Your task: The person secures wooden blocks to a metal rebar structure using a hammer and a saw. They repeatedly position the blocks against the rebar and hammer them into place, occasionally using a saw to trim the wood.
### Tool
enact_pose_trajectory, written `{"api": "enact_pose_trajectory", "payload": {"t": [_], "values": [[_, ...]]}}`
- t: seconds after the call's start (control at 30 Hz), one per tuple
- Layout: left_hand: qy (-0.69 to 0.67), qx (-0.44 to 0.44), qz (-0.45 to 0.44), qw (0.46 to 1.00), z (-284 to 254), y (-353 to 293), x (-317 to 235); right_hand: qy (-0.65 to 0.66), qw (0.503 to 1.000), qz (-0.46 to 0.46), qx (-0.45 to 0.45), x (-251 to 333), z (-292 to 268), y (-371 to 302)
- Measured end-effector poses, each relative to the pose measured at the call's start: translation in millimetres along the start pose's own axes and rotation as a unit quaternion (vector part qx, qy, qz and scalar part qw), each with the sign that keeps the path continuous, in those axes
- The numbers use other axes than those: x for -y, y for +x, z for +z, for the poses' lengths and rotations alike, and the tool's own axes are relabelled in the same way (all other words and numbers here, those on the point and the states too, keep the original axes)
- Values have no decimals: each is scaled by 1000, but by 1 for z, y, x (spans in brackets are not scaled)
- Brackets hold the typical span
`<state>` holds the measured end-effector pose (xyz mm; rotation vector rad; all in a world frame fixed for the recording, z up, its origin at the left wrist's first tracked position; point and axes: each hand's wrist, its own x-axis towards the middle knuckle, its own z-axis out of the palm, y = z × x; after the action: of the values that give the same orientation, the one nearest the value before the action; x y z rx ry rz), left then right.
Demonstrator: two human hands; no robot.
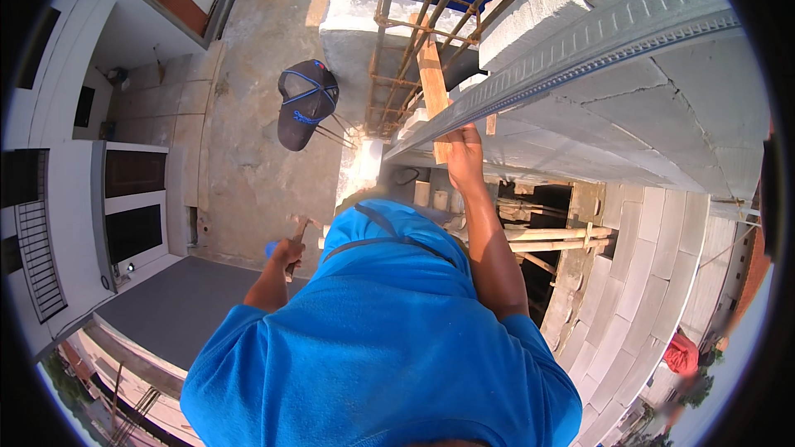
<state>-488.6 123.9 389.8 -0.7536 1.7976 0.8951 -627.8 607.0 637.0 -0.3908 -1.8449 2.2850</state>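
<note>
Far left, a white building (pixel 51 120) with dark doors and windows, fronted by a stained grey concrete yard (pixel 257 190). Nearer, left of the body in the bright blue cloth shirt (pixel 397 314): one left hand (pixel 286 252), closed in a fist about the handle of what appears to be a brown hammer (pixel 301 228), held low and away from the work. Farther off, one black peaked cap (pixel 308 99) with blue trim, beside thin rods; how it is supported I cannot tell. Next rightward, an open cage of rusty steel bars (pixel 393 80). Across it, one long, flat, pale-brown wooden plank (pixel 431 74), its near end in the right hand (pixel 465 156), which is curled round the edge; the thumb I cannot make out clearly. A long, ribbed, silver-grey metal beam (pixel 580 54) crosses over the plank. Farther right, grey blockwork (pixel 638 116); nearer, pale round poles (pixel 546 246) above a dark gap. Step in hand, by my judgement: positioning the plank between cage and beam. The next move would call for a steady right grip, with fingers clear should the hammer be brought across.
</note>
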Motion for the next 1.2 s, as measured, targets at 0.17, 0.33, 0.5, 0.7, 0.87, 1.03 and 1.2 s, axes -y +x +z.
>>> {"api": "enact_pose_trajectory", "payload": {"t": [0.17,0.33,0.5,0.7,0.87,1.03,1.2], "values": [[10,9,-1,1000,-4,-4,0,22,1000,15,0,-9,2,19],[14,9,41,999,-9,-5,-3,-3,999,48,-1,3,4,33],[-5,-1,38,999,-8,-6,-16,8,999,47,8,8,5,36],[30,-22,62,997,-9,-26,-32,7,999,43,-11,4,5,36],[125,-35,154,980,-18,-30,-24,12,1000,23,5,7,5,42],[18,-28,160,987,-24,-48,-29,-14,1000,17,0,3,0,45],[54,-86,263,959,-35,-65,-15,9,1000,23,0,7,10,44]]}}
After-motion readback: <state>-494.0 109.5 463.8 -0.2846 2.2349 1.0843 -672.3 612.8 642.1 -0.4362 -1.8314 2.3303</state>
